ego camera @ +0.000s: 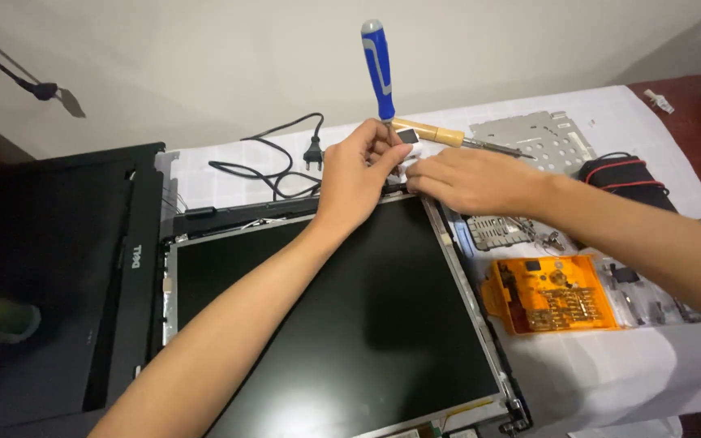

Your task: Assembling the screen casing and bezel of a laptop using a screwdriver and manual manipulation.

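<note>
Screwdriver (pixel 378 69) pinched upright in left hand (pixel 356 174); right hand (pixel 464 180) steadies the tip. Screen panel (pixel 342 316) judged thin, fragile: best held by frame edges.

Two bare forearms, no sleeves, no watch or rings visible. Left hand (pixel 356 174) upper centre of frame, right hand (pixel 472 180) just right of it; short unpainted nails.

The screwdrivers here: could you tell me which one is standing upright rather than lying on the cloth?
The blue-handled screwdriver, held upright by the left hand; the wooden-handled screwdriver lies flat on the white cloth.
</note>
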